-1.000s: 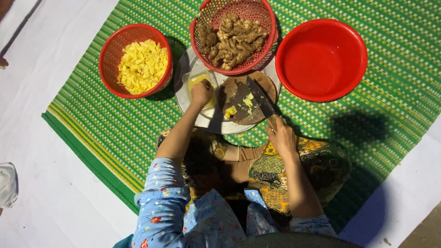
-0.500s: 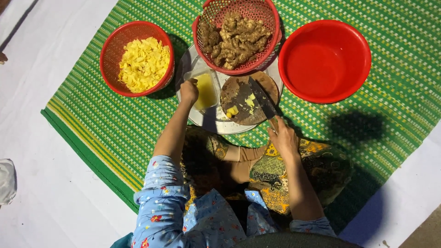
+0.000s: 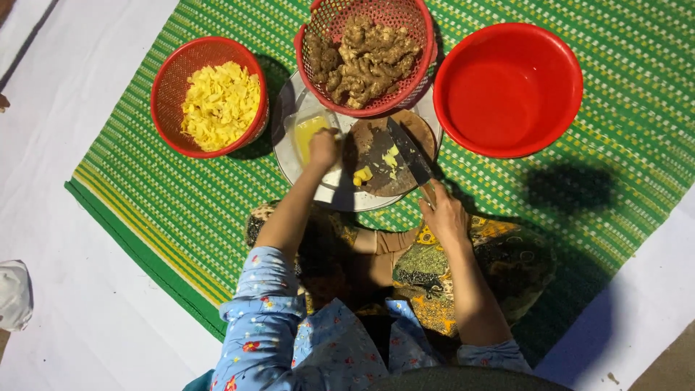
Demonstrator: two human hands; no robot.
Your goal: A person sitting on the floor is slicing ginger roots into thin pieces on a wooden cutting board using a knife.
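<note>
On the green woven mat [image 3: 181,210], seen from above, a seated person works over a round tray.

Left hand [image 3: 323,147]: closed over yellow cut pieces, resting on the round metal tray [image 3: 286,148] just left of the cutting board; what exactly lies inside the fist cannot be told.

Right hand [image 3: 443,211]: wrapped round the handle of a knife [image 3: 409,153] at the near right edge of the board.

Knife: blade lies diagonally across the right part of the board, tip pointing away from the person.

Cutting board [image 3: 376,170]: round, dark wood, sits on the tray; its far edge is tucked under the basket of roots.

Yellow slices [image 3: 363,175]: a few small pieces lie on the board, between the two hands, apart from the blade.

Basket of roots [image 3: 365,54]: red mesh, filled with knobbly brown ginger-like roots, rests on the far rim of the tray.

Basket of cut pieces [image 3: 217,101]: red mesh, filled with yellow chopped pieces, stands on the mat just left of the tray.

Red bowl [image 3: 507,87]: plain plastic, stands on the mat to the right of the root basket.

White sheet [image 3: 65,289]: lies under and around the mat.
</note>
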